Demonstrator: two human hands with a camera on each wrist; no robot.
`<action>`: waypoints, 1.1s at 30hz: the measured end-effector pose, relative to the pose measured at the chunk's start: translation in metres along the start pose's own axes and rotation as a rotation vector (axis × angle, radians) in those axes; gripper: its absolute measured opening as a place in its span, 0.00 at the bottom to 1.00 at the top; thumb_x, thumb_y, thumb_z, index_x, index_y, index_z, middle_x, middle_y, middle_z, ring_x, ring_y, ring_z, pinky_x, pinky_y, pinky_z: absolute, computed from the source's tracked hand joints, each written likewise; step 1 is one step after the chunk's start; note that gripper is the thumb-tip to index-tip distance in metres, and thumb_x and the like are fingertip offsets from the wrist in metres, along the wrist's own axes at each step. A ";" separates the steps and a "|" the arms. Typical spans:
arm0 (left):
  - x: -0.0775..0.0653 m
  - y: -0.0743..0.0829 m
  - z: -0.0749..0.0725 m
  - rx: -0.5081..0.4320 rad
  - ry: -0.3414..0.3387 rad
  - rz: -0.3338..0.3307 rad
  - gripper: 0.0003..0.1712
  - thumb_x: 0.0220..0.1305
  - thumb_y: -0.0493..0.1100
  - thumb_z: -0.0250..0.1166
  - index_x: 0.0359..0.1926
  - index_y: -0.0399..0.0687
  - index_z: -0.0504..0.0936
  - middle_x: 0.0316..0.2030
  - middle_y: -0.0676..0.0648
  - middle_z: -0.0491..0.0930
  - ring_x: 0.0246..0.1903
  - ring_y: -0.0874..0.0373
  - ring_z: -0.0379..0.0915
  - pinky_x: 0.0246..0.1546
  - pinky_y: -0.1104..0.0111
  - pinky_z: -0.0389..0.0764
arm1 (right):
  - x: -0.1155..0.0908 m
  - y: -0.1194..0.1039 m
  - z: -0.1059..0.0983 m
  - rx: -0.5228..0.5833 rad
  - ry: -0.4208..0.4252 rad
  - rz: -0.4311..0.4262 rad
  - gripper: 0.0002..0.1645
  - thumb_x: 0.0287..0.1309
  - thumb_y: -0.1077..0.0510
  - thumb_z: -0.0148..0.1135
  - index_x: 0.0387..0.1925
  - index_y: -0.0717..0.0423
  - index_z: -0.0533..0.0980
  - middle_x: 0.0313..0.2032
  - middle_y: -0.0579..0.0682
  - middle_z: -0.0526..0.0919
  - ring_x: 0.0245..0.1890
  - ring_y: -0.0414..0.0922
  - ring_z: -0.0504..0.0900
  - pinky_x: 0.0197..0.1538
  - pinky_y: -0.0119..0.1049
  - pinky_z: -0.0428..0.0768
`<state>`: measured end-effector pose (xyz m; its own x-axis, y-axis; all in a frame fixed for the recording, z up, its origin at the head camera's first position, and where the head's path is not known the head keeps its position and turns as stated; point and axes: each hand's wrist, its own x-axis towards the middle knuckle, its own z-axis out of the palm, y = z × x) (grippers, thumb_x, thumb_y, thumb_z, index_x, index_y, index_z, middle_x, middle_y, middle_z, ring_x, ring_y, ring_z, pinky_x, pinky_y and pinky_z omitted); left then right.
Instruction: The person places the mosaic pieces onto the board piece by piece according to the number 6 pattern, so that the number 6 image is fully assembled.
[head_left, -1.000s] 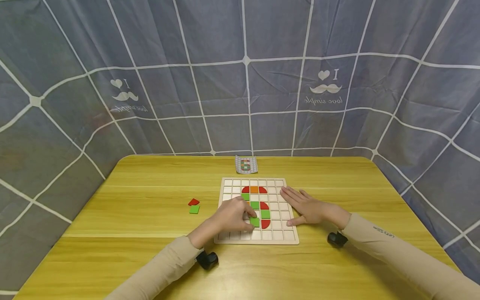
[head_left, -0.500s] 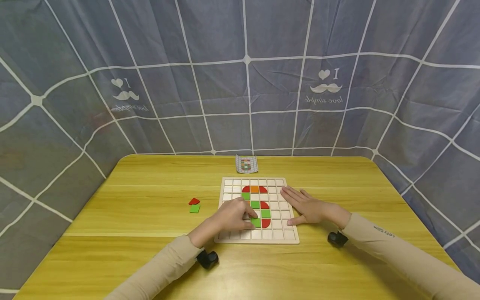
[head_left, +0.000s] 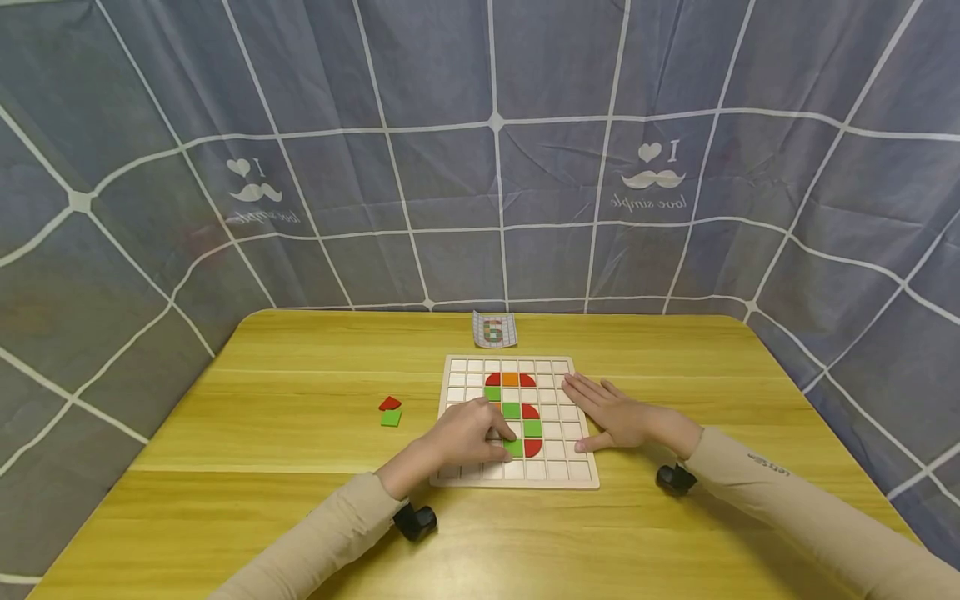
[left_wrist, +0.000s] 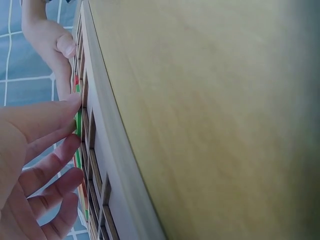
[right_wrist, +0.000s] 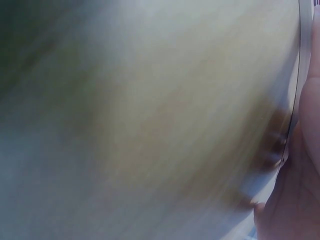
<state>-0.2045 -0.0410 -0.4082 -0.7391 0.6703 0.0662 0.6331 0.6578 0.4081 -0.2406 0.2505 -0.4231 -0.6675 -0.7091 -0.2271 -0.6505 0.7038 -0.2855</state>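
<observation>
My left hand (head_left: 468, 432) is over the lower middle of a pale wooden grid board (head_left: 566, 472). Its thumb and index finger pinch a green square tile (head_left: 513, 448), which lies level in a cell beside a red quarter-round tile (head_left: 532, 448). In the left wrist view the left hand (left_wrist: 35, 160) has its other fingers loosely bent by the board's edge (left_wrist: 112, 120). My right hand (head_left: 618, 415) lies flat with straight fingers across the board's right border. Several red, green and orange tiles sit in the grid, some partly hidden by the left hand.
Left of the board, a loose red tile (head_left: 390, 403) and a loose green square (head_left: 391, 418) lie on the wooden table (head_left: 300, 433). Behind the board is a small printed pattern card (head_left: 494, 330). A grey curtain (head_left: 450, 183) surrounds the table's back and sides.
The green square under my left fingers has shifted slightly, from tilted to flat in its cell beside the red quarter-round. The right hand has stayed in place.
</observation>
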 end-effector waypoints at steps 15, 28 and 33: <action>0.000 0.001 0.001 0.038 -0.006 0.012 0.11 0.53 0.46 0.72 0.39 0.52 0.90 0.36 0.56 0.85 0.35 0.66 0.72 0.27 0.77 0.69 | 0.001 0.002 0.002 0.004 -0.003 0.007 0.59 0.61 0.32 0.52 0.75 0.63 0.39 0.75 0.63 0.35 0.75 0.60 0.37 0.71 0.63 0.43; -0.004 0.005 0.000 0.043 0.008 0.007 0.12 0.54 0.46 0.71 0.40 0.51 0.89 0.41 0.54 0.86 0.43 0.60 0.77 0.35 0.73 0.76 | 0.000 0.001 0.003 0.002 0.006 0.002 0.59 0.61 0.32 0.53 0.74 0.64 0.40 0.75 0.64 0.37 0.75 0.61 0.38 0.71 0.64 0.43; -0.008 0.005 -0.001 0.048 0.037 0.004 0.12 0.55 0.46 0.70 0.42 0.51 0.89 0.43 0.54 0.86 0.46 0.58 0.78 0.39 0.68 0.79 | 0.000 0.001 0.002 0.006 0.006 0.004 0.59 0.61 0.32 0.53 0.74 0.64 0.40 0.75 0.64 0.37 0.75 0.61 0.38 0.71 0.64 0.43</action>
<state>-0.1957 -0.0432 -0.4061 -0.7437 0.6607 0.1017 0.6461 0.6713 0.3631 -0.2403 0.2509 -0.4252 -0.6721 -0.7060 -0.2231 -0.6459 0.7064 -0.2897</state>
